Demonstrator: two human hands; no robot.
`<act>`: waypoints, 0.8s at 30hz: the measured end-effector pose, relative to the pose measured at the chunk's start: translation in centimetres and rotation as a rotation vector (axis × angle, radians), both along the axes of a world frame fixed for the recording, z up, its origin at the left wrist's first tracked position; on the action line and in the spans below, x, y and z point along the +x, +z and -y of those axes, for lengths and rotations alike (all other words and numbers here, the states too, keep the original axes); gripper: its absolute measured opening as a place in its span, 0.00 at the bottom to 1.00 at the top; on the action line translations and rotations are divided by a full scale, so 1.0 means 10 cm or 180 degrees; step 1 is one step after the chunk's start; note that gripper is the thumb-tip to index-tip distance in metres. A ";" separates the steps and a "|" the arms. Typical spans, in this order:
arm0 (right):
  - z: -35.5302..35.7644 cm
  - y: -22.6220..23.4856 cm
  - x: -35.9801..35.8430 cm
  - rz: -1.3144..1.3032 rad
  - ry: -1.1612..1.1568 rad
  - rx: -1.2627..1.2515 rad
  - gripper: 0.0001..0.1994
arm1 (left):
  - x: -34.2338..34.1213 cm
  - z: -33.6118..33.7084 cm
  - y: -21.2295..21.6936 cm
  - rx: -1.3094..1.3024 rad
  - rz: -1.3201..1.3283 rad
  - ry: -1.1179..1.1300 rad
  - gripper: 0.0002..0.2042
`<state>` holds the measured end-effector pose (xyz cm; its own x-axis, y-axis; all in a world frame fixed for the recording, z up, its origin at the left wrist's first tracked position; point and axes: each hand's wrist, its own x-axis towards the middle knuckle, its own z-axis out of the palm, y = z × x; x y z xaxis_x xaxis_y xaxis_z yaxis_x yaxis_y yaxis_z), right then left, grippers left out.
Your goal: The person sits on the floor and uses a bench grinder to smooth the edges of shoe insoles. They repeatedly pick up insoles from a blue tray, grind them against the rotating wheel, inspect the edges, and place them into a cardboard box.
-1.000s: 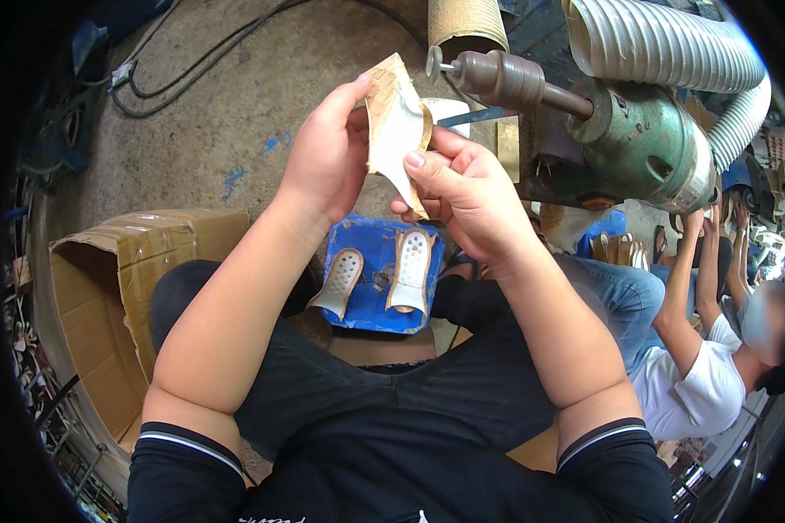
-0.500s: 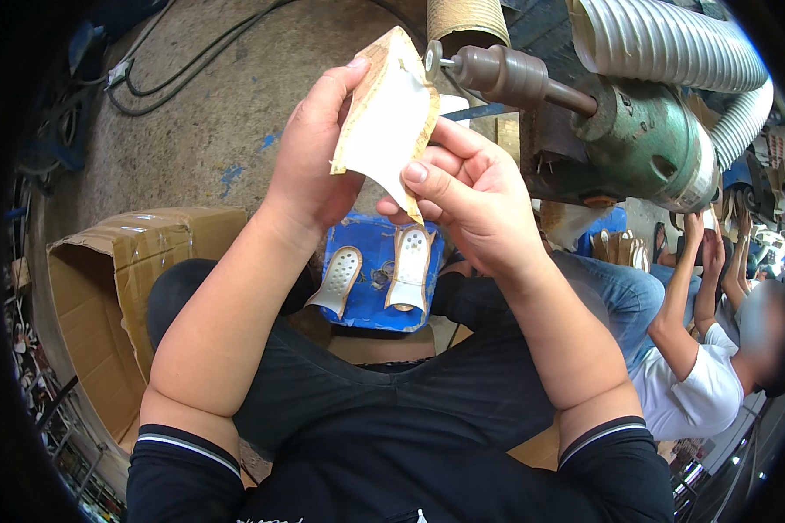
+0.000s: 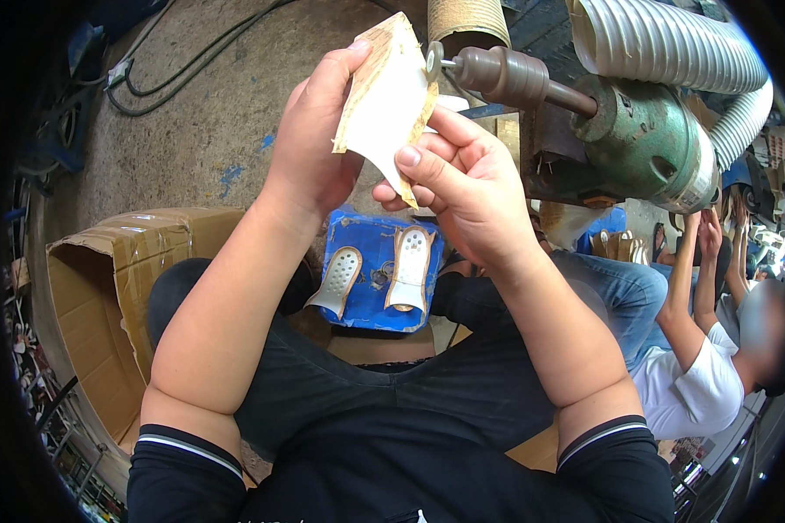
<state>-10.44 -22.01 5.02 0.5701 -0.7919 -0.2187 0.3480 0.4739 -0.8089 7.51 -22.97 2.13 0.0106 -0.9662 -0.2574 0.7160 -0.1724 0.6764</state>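
Observation:
A curved white shell [image 3: 382, 118] with rough tan edges is held up in both hands, close to a grinding machine. My left hand [image 3: 312, 135] is closed on its left side, with the thumb along the upper edge. Near the shell's lower right corner, my right hand [image 3: 467, 179] pinches the edge between thumb and fingers. The small round grinding wheel [image 3: 434, 62] on the machine's spindle sits right beside the shell's upper right edge; whether they touch I cannot tell. Below my hands, two perforated white shells with tan rims, a left one [image 3: 344, 277] and a right one [image 3: 411, 268], lie on a blue stool [image 3: 366, 315].
The machine's green motor [image 3: 645, 144] stands at the right under a ribbed grey hose [image 3: 672, 44]. A tan ribbed tube [image 3: 467, 22] opens behind the spindle. An open cardboard box [image 3: 161, 235] is at my left. A co-worker in a white shirt [image 3: 685, 383] sits at the right.
Both hands have moved the shell slightly up and away from me, so its far tip sits higher beside the wheel. The right-hand fingers have shifted a little along the edge.

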 end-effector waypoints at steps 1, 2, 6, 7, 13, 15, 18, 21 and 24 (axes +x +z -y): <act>0.01 -0.01 0.01 -0.0008 -0.0012 -0.0013 0.26 | 0.00 0.01 -0.01 0.0016 0.0095 -0.0010 0.23; 0.02 -0.02 0.02 -0.0015 -0.0023 -0.0026 0.26 | 0.01 0.02 -0.01 -0.0001 0.0237 -0.0027 0.24; 0.08 -0.06 0.02 -0.0090 0.0048 -0.0120 0.26 | 0.01 0.07 -0.05 -0.0113 0.0049 0.0060 0.22; 0.09 -0.07 0.02 -0.0111 0.0050 -0.0144 0.26 | 0.02 0.09 -0.05 -0.0119 0.0126 0.0042 0.23; 0.13 -0.10 0.02 -0.0027 0.0012 -0.0138 0.24 | 0.02 0.14 -0.06 -0.0211 0.0311 0.0118 0.23; 0.15 -0.12 0.02 -0.0004 0.0009 -0.0145 0.24 | 0.02 0.15 -0.05 -0.0252 0.0373 0.0155 0.23; 0.19 -0.15 0.01 0.0001 -0.0002 -0.0120 0.25 | 0.02 0.17 -0.04 -0.0296 0.0407 0.0227 0.22; 0.26 -0.21 0.00 0.0001 -0.0059 -0.0098 0.24 | 0.02 0.24 -0.04 -0.0350 0.0334 0.0313 0.20; 0.31 -0.27 -0.01 0.0029 -0.0210 0.0000 0.23 | 0.04 0.31 -0.05 -0.0530 0.0243 0.0305 0.17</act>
